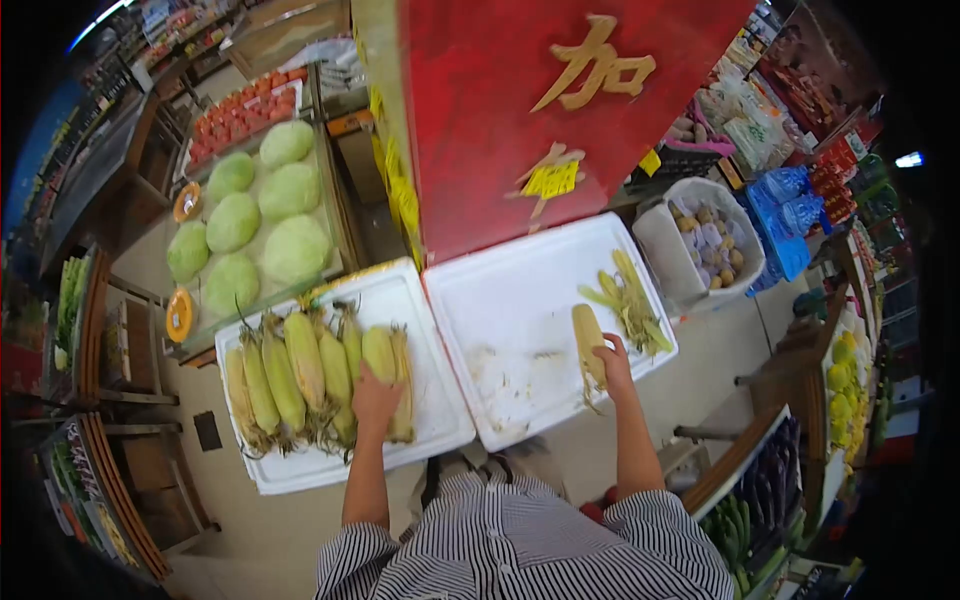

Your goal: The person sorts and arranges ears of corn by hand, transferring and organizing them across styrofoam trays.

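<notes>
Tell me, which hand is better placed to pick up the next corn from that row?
Probably the left hand: it is at the row's right end, touching a corn ear. The right hand holds another ear over the neighbouring white tray.

At 7 o'clock, the left hand (377,400) hides the lower end of a husked-over corn ear (378,350), and its fingertips are too indistinct to show their grip. At 4 o'clock, the underside of the pale corn ear (587,335) in the right hand (615,368) is hidden. Toward 12 o'clock, the top edge crops the red sign (480,130); a yellow tag (552,180) covers part of its lower character. The striped shirt (500,540) runs out of view at 6 o'clock.
</notes>
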Demonstrator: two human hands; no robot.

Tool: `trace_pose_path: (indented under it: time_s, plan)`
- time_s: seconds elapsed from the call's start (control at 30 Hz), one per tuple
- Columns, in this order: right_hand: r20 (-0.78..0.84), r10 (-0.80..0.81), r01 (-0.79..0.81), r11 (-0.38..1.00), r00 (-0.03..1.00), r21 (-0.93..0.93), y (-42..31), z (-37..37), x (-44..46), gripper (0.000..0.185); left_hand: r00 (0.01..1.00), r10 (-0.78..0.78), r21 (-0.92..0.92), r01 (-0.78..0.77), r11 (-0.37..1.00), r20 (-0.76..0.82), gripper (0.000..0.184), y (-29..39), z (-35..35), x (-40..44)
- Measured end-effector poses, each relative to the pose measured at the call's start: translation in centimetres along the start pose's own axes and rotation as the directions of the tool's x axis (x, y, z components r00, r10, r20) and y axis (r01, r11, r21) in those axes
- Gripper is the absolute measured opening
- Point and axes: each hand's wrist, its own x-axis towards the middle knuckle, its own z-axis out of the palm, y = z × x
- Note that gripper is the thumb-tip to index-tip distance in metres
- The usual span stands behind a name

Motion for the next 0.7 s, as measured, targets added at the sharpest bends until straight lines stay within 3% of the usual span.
trace_pose_path:
  time_s: [0.1,0.17,0.23,0.3,0.33,0.4,0.47,0.57,0.67,0.7]
  plan:
    - [-0.046,-0.096,0.088,0.986,0.994,-0.144,-0.4,-4.4,5.0,0.051,1.0,0.002,-0.12,-0.005,0.993,-0.023,0.08,-2.8,2.2,2.2]
    - [-0.051,-0.202,0.182,0.947,0.978,-0.266,-0.4,-7.0,9.3,0.055,0.981,-0.084,-0.271,0.13,0.954,0.174,0.076,1.3,-2.0,-1.5]
    - [-0.033,-0.331,0.295,0.876,0.943,-0.381,0.1,-8.9,12.5,0.058,0.979,-0.09,-0.365,0.152,0.919,0.181,0.076,4.4,-3.4,-5.4]
    - [-0.048,-0.454,0.359,0.761,0.89,-0.541,-0.2,-9.7,14.7,0.057,0.999,0.022,-0.405,-0.004,0.915,0.041,0.07,2.0,0.6,-5.6]
    - [-0.039,-0.513,0.38,0.683,0.858,-0.624,-0.5,-10.2,15.6,0.056,0.996,0.024,-0.486,0.022,0.873,0.089,0.068,3.0,1.1,-6.1]
    - [0.022,-0.505,0.392,0.64,0.863,-0.661,-0.5,-10.7,17.2,0.056,0.982,0.032,-0.645,0.098,0.758,0.188,0.064,5.2,3.1,-8.1]
    - [0.086,-0.554,0.443,0.553,0.828,-0.706,1.3,-11.1,18.5,0.055,0.971,0.109,-0.679,0.066,0.731,0.211,0.062,9.5,3.2,-10.4]
    - [0.074,-0.574,0.423,0.505,0.816,-0.752,1.6,-10.8,18.0,0.049,0.954,0.231,-0.701,-0.033,0.713,0.19,0.061,12.5,5.9,-11.2]
    - [-0.044,-0.652,0.275,0.378,0.757,-0.884,0.1,-8.5,15.2,0.044,0.931,0.3,-0.722,-0.062,0.689,0.206,0.064,15.5,7.6,-11.6]
    - [0.011,-0.682,0.374,0.388,0.732,-0.842,0.5,-7.8,14.5,0.041,0.923,0.315,-0.733,-0.056,0.678,0.221,0.065,16.7,8.0,-11.8]
